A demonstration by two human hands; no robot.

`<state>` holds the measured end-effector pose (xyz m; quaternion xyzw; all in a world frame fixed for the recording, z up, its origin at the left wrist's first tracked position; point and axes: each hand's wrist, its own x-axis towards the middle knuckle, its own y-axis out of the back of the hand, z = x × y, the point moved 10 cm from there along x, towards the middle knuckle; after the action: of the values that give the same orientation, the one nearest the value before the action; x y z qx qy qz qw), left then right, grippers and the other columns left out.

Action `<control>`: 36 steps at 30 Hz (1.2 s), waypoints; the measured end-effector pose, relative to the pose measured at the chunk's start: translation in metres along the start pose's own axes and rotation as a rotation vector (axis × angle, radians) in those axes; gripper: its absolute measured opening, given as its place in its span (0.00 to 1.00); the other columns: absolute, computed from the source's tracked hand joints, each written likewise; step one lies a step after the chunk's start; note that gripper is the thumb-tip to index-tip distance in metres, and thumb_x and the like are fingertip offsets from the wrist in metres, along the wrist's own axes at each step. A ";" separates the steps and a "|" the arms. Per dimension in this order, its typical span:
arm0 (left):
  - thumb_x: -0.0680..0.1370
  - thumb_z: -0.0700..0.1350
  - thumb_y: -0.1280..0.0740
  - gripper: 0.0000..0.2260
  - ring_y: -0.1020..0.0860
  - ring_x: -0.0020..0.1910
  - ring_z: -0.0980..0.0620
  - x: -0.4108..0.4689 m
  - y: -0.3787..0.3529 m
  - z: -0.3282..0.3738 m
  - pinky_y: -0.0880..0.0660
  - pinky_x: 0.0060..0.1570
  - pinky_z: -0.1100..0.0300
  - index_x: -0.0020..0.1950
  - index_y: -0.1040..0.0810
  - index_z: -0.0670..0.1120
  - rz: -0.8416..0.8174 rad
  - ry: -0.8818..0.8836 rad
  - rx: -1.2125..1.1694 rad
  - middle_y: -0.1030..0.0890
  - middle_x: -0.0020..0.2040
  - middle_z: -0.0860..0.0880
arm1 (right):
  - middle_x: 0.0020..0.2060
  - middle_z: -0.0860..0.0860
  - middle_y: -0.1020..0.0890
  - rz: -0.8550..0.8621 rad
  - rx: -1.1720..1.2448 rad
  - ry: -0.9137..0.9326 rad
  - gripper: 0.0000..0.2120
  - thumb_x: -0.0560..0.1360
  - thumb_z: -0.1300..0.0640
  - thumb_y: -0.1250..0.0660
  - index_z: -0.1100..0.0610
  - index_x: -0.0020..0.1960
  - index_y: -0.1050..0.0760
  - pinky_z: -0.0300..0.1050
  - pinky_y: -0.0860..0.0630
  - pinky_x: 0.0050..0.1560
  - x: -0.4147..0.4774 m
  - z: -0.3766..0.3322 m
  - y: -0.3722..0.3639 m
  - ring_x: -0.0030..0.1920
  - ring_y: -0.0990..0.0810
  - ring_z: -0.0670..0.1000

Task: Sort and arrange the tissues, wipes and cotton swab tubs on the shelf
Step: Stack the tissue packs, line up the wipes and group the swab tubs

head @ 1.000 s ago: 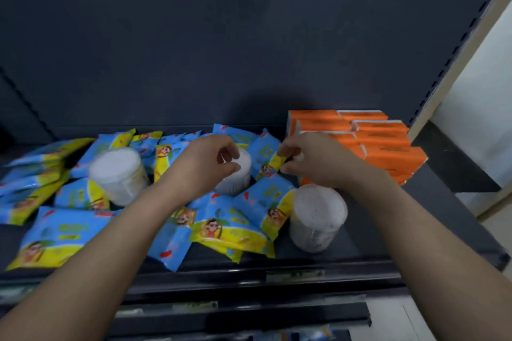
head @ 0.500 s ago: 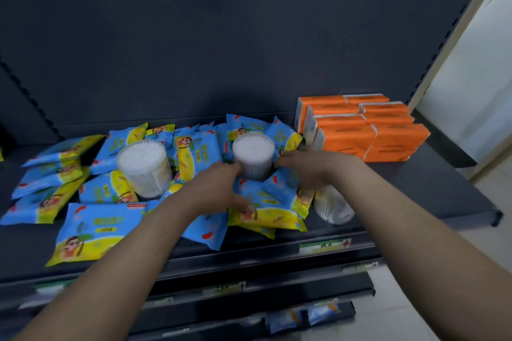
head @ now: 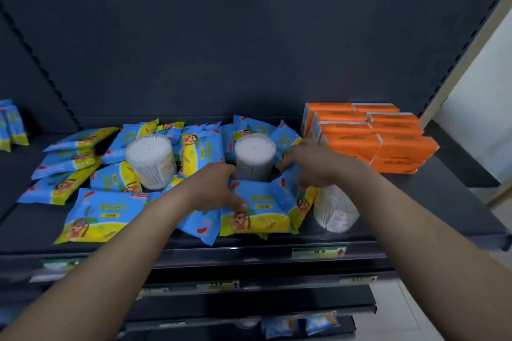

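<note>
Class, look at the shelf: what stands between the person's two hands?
In the head view, an upright cotton swab tub stands between the left hand and right hand, with blue wipes packs lying below it.

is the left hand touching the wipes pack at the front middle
Touching. In the head view the left hand lies on the blue and yellow wipes pack, with its thumb pressed flat on the pack's top face and no gap showing.

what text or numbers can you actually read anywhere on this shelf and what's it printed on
None can be quoted with confidence.
Blue and yellow wipe packs: small yellow label patches, print blurred.
Orange tissue packs: dark print on top, unreadable.
Clear cotton swab tub lying on its side: white label, too small.
Shelf-edge price tags: green strips with a red mark, blurred.
</note>
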<state>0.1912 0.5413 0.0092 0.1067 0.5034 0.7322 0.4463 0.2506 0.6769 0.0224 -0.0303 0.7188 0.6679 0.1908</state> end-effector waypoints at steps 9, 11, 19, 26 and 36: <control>0.69 0.47 0.25 0.15 0.30 0.35 0.52 -0.022 0.025 -0.001 0.33 0.37 0.57 0.40 0.31 0.45 0.084 -0.014 -0.224 0.27 0.38 0.48 | 0.48 0.51 0.20 -0.004 0.280 0.217 0.15 0.67 0.63 0.26 0.55 0.52 0.23 0.48 0.26 0.52 -0.012 -0.014 0.037 0.51 0.22 0.52; 0.70 0.46 0.25 0.14 0.31 0.33 0.54 -0.033 0.032 -0.005 0.35 0.36 0.59 0.40 0.31 0.45 0.100 0.005 -0.255 0.27 0.36 0.50 | 0.51 0.52 0.19 0.043 0.313 0.280 0.16 0.68 0.60 0.25 0.54 0.54 0.23 0.50 0.26 0.57 -0.013 -0.022 0.053 0.54 0.22 0.53; 0.65 0.46 0.23 0.13 0.20 0.43 0.48 -0.092 0.065 -0.057 0.23 0.48 0.50 0.47 0.20 0.49 0.278 0.091 -0.621 0.17 0.49 0.44 | 0.44 0.56 0.17 0.234 0.769 0.490 0.05 0.72 0.59 0.29 0.55 0.46 0.24 0.51 0.22 0.46 -0.015 -0.076 0.113 0.41 0.21 0.49; 0.70 0.39 0.27 0.09 0.19 0.36 0.52 -0.177 0.090 -0.147 0.24 0.37 0.61 0.49 0.19 0.43 0.524 0.175 -0.790 0.15 0.39 0.48 | 0.40 0.53 0.18 0.232 0.952 0.522 0.07 0.73 0.59 0.30 0.61 0.49 0.25 0.49 0.24 0.43 0.021 -0.182 0.118 0.39 0.21 0.49; 0.73 0.39 0.31 0.03 0.24 0.21 0.59 -0.312 0.141 -0.302 0.29 0.23 0.70 0.45 0.23 0.41 0.747 0.277 -0.928 0.19 0.27 0.51 | 0.33 0.44 0.18 0.299 0.995 0.549 0.05 0.74 0.58 0.30 0.51 0.42 0.25 0.37 0.25 0.34 0.046 -0.385 0.125 0.30 0.21 0.40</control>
<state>0.1121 0.0964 0.0757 -0.0257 0.1136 0.9891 0.0898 0.0810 0.3254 0.1398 -0.0072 0.9655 0.2374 -0.1071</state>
